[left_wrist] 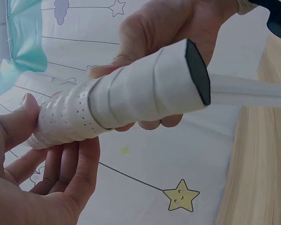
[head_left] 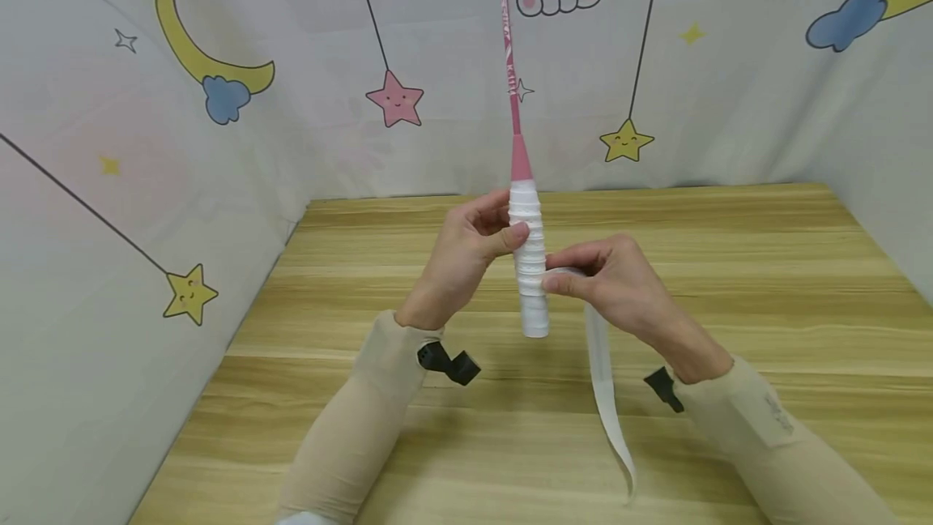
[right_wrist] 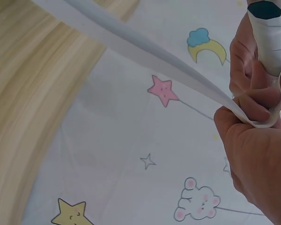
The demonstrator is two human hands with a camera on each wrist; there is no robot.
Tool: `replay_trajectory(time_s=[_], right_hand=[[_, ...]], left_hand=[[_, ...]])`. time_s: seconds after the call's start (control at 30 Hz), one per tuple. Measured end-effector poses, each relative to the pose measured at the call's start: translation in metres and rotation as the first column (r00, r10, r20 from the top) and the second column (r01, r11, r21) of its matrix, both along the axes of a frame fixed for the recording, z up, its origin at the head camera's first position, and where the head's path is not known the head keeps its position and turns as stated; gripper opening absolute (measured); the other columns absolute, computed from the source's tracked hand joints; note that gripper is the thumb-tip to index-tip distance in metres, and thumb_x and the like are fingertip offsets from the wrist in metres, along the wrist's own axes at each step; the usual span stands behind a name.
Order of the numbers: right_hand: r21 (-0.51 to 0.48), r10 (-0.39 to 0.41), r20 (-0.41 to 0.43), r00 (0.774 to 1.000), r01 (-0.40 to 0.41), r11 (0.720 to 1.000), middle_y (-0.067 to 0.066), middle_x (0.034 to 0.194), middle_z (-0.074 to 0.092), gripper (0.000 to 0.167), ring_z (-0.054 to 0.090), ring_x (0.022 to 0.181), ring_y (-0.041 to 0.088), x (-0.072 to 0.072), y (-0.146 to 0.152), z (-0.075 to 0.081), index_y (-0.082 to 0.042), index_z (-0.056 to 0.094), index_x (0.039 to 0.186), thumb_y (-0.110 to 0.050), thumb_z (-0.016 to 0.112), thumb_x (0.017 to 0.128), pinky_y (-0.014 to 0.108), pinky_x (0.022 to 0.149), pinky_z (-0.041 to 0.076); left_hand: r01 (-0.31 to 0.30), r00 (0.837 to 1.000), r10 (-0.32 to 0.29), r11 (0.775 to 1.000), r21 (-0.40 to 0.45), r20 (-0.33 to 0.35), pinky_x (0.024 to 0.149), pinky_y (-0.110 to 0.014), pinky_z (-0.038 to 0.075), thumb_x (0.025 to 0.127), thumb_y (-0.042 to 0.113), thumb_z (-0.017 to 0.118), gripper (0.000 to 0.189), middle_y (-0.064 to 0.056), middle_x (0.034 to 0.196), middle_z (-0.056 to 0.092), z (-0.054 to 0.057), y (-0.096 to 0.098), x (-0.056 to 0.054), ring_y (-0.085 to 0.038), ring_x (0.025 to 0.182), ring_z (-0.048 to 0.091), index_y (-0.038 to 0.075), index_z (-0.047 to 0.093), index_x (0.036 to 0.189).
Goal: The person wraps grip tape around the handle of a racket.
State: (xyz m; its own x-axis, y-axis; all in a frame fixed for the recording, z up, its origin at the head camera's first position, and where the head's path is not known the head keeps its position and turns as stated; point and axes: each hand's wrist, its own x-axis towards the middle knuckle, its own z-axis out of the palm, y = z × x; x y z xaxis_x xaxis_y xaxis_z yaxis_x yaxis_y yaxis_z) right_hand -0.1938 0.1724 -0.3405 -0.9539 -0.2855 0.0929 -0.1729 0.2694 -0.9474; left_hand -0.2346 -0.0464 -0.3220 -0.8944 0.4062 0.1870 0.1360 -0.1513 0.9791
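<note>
A badminton racket with a thin pink shaft (head_left: 506, 39) stands upright over the table; its head is out of view. My left hand (head_left: 470, 245) holds the upper part of its handle (head_left: 531, 266), thumb across the front. White perforated grip tape spirals down the handle, and below its lower edge a smoother white layer ends at a dark butt cap (left_wrist: 197, 72). Beside the lower handle, my right hand (head_left: 619, 282) pinches the grip tape between thumb and fingers. The loose tape tail (head_left: 602, 379) hangs below that hand, while in the right wrist view it runs taut-looking from the fingers.
Beneath the hands lies a wood-grain table (head_left: 350, 282). A white cloth (head_left: 452, 152) printed with stars and moons hangs behind it and at both sides. Dark camera mounts (head_left: 448, 363) sit on both wrists. Teal material (left_wrist: 28, 33) shows at the left wrist view's upper left.
</note>
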Motion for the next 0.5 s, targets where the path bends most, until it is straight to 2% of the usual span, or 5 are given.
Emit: replay_trajectory(time_s=[0.07,0.13,0.27,0.37,0.5], right_hand=[[-0.013,0.000,0.021,1.000,0.001,1.000,0.004,0.109,0.085,0.027,0.076,0.096,0.005,0.0000,0.0007,0.0005,0.001,0.082,0.119,-0.012,0.084,0.096,0.024,0.086,0.062],[-0.019,-0.005,0.041,0.999,0.006,1.000,-0.002,0.107,0.085,0.027,0.075,0.098,0.006,-0.0002,0.0015,0.0008,0.000,0.082,0.119,-0.015,0.085,0.096,0.024,0.088,0.061],[-0.018,-0.014,0.064,0.998,0.015,1.000,-0.006,0.108,0.084,0.030,0.074,0.102,0.009,-0.0017,0.0026,0.0002,-0.002,0.082,0.121,-0.019,0.084,0.098,0.026,0.091,0.060],[-0.023,-0.005,0.074,0.997,0.007,1.000,-0.001,0.115,0.084,0.033,0.074,0.107,0.008,-0.0033,0.0029,-0.0011,-0.001,0.080,0.127,-0.019,0.082,0.099,0.026,0.094,0.060],[-0.027,0.047,0.064,0.997,-0.045,0.999,0.011,0.130,0.081,0.036,0.073,0.113,0.006,-0.0049,0.0027,-0.0029,0.001,0.075,0.135,-0.016,0.077,0.103,0.024,0.098,0.059]], left_hand=[[0.025,1.000,-0.025,0.999,0.029,0.010,0.089,-0.023,0.059,0.109,-0.004,0.058,0.042,0.005,0.101,0.069,-0.0009,-0.0009,-0.0007,-0.010,0.097,0.066,-0.011,0.056,0.150],[0.049,0.999,-0.050,0.997,0.060,0.016,0.089,-0.023,0.059,0.108,0.004,0.062,0.046,0.006,0.102,0.070,-0.0020,-0.0021,-0.0009,-0.010,0.097,0.066,-0.013,0.054,0.150],[0.089,0.996,-0.092,0.989,0.116,0.022,0.089,-0.024,0.059,0.093,0.030,0.074,0.077,0.005,0.105,0.072,-0.0040,-0.0040,-0.0016,-0.011,0.099,0.067,-0.014,0.051,0.152],[0.107,0.993,-0.112,0.984,0.140,0.027,0.091,-0.024,0.060,0.083,0.040,0.077,0.092,0.005,0.107,0.073,-0.0049,-0.0044,-0.0022,-0.011,0.100,0.069,-0.014,0.050,0.153],[0.134,0.988,-0.147,0.973,0.187,0.056,0.096,-0.025,0.062,0.079,0.042,0.081,0.098,0.002,0.109,0.075,-0.0049,-0.0035,-0.0032,-0.012,0.100,0.075,-0.013,0.048,0.153]])
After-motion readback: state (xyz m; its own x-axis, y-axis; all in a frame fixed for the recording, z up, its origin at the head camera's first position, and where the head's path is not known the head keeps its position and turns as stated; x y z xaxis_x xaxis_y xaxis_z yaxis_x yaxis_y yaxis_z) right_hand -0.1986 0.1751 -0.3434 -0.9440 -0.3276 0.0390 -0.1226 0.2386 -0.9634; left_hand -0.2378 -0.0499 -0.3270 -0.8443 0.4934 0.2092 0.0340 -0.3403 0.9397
